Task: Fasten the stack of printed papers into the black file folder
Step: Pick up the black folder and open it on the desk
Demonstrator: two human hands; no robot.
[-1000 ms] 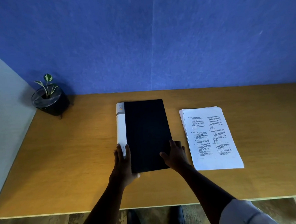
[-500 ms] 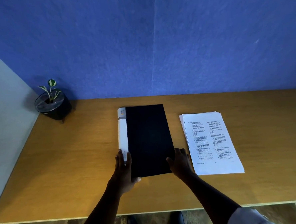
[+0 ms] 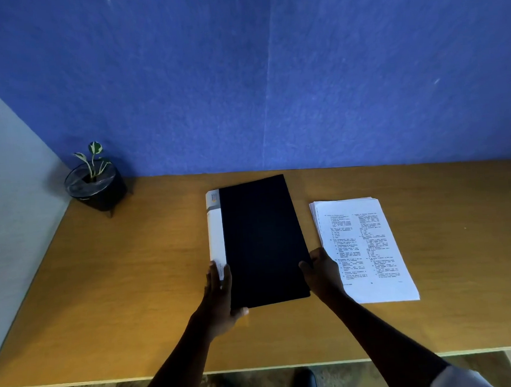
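The black file folder (image 3: pixel 263 240) with a white spine strip lies on the middle of the wooden desk (image 3: pixel 133 275). Its front cover is raised a little along the right edge. My left hand (image 3: pixel 221 297) presses flat on the near left corner by the spine, thumb under the front edge. My right hand (image 3: pixel 320 271) grips the cover's right edge near the front corner. The stack of printed papers (image 3: pixel 365 246) lies flat just right of the folder, untouched.
A small potted plant (image 3: pixel 95 185) in a black pot stands at the desk's back left corner. A blue wall rises behind the desk and a pale partition (image 3: pixel 12 193) runs along the left. The desk's front edge is near my body.
My right hand slid from on top of the cover to its right edge and took hold; the cover's right side has lifted slightly. The left hand stayed at the spine.
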